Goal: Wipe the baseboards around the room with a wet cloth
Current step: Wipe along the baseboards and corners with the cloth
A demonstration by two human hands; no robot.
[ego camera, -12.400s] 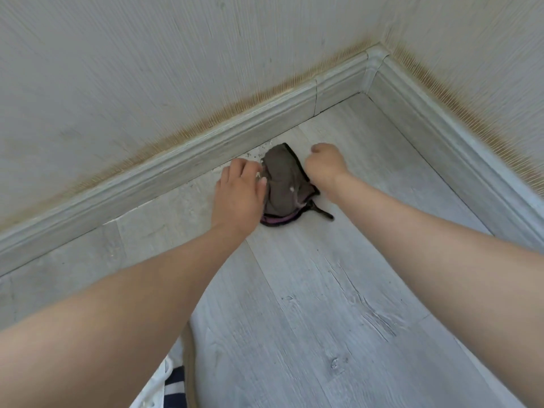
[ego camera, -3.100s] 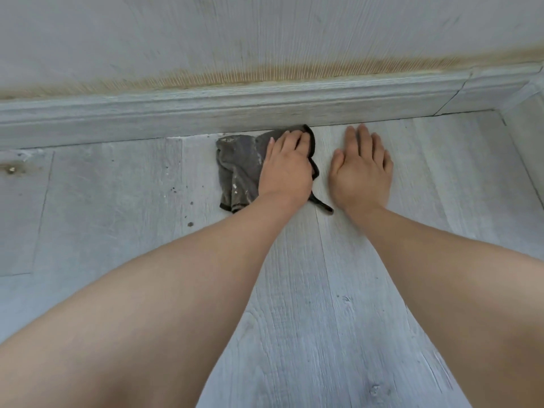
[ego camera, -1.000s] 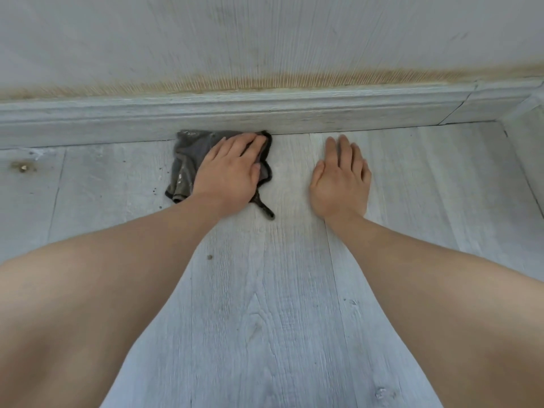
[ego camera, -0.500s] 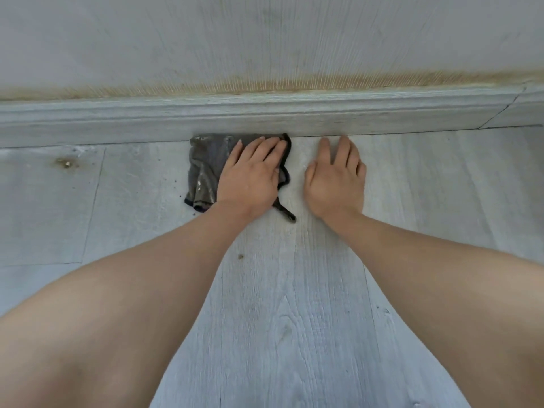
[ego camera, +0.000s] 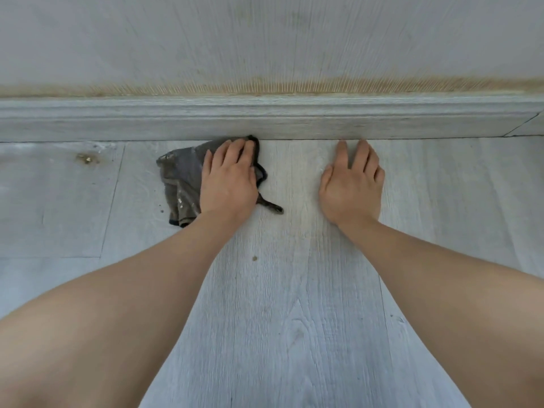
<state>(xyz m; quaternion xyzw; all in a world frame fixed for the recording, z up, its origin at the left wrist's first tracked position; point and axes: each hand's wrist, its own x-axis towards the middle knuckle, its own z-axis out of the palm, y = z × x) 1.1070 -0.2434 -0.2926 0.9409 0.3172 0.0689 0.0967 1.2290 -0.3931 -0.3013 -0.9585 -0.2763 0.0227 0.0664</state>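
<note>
- Head view: your left hand (ego camera: 228, 184) lies flat, fingers straight, pressing the crumpled dark grey cloth (ego camera: 184, 184) onto the pale wood-grain floor (ego camera: 294, 319), its top edge touching the foot of the grey moulded baseboard (ego camera: 294, 119).
- Your right hand (ego camera: 351, 189) rests flat and empty on the floor.
- Lift the cloth onto the baseboard's face; press into the grooves.

One cloth (ego camera: 182, 178); one baseboard (ego camera: 294, 119); two hands, left hand (ego camera: 228, 181) and right hand (ego camera: 351, 187), were counted.
</note>
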